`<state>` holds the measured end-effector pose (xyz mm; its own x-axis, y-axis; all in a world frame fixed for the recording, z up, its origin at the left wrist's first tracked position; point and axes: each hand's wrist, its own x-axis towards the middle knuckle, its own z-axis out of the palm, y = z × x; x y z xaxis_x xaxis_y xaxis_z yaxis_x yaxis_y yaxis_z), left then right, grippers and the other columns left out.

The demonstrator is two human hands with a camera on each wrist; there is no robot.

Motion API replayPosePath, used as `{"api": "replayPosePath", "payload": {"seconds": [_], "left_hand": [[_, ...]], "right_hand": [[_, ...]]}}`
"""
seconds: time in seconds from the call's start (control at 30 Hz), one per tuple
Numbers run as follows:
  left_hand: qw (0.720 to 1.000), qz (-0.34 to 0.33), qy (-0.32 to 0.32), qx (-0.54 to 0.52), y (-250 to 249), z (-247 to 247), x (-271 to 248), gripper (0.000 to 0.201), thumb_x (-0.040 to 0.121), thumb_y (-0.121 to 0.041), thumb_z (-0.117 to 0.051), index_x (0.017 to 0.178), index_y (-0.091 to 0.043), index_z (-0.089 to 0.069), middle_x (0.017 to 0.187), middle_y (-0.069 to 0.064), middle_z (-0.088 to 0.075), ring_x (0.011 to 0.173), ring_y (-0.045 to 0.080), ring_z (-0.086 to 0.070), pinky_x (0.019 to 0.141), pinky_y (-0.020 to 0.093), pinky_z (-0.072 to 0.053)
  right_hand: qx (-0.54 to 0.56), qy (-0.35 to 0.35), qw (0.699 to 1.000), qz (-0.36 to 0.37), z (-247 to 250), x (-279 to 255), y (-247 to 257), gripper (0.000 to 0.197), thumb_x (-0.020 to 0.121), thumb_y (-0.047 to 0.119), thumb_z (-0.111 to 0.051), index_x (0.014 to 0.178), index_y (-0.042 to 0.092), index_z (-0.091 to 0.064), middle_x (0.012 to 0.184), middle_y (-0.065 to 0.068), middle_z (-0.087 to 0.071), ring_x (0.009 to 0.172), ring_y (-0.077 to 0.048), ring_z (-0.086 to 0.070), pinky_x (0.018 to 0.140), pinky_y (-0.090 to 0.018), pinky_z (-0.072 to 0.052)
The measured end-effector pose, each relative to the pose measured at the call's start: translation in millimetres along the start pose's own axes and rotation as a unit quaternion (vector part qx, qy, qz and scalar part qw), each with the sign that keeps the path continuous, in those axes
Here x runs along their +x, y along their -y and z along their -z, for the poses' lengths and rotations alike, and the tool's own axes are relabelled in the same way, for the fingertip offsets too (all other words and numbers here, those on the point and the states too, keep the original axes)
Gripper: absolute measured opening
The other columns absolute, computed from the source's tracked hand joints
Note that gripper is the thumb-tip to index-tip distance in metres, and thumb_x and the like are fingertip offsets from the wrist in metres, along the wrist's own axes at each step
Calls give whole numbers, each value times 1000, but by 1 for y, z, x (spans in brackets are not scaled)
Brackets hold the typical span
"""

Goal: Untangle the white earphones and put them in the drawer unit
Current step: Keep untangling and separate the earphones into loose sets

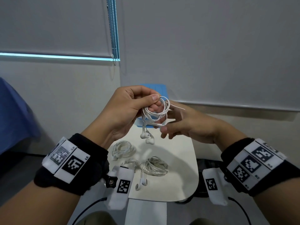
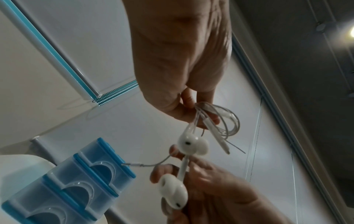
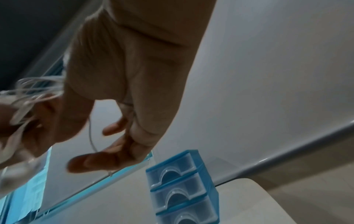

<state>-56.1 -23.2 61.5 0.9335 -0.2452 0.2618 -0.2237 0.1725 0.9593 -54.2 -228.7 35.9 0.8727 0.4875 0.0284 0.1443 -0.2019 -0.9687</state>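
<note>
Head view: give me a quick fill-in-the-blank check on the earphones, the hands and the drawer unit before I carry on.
1. The coiled white earphones are pinched at the top by the ____ hand.
2. The two earbuds hang ____ the coil.
3. The blue drawer unit shows three drawers, all ____.
4. On the white table lie ____ more bundles of earphones.

Missing words: left; below; closed; three

Glossy white plastic earphones (image 2: 193,145); translucent plastic drawer unit (image 3: 184,189).
</note>
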Motion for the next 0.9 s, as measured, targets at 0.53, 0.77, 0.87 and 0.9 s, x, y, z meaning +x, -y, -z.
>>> {"api": "replayPosePath", "payload": {"seconds": [0.53,0.77,0.87,0.9], "left_hand": [[987,-98,-14,125,20,2,5,3,92,1,-72,94,-1,-74,82,15,-75,65,18,-69,65,24,-57],[955,-165,-56,239,30,8,9,5,91,-7,-77,90,-11,-77,77,1,-76,63,14,-73,61,23,-56],[945,-191,-63,257,32,6,9,5,91,-7,-77,89,-11,-77,75,0,-76,62,11,-72,60,20,-54],[940,-203,-66,266,33,6,9,6,91,-6,-77,88,-11,-77,74,-1,-75,62,10,-72,60,20,-54]], "right_hand": [[227,-150,961,46,-22,16,11,12,84,-3,-69,95,-1,-65,78,-13,-72,65,-18,-73,65,-25,-59],[329,-161,930,-27,-17,12,13,35,92,-8,-51,121,11,-53,83,-10,-71,74,-23,-68,68,-29,-55],[379,-97,919,-48,-18,7,18,35,86,4,-47,117,19,-52,86,-8,-70,82,-26,-67,73,-34,-44],[390,-82,916,-52,-19,5,21,34,83,8,-48,115,21,-51,88,-9,-69,81,-26,-69,73,-35,-42]]}}
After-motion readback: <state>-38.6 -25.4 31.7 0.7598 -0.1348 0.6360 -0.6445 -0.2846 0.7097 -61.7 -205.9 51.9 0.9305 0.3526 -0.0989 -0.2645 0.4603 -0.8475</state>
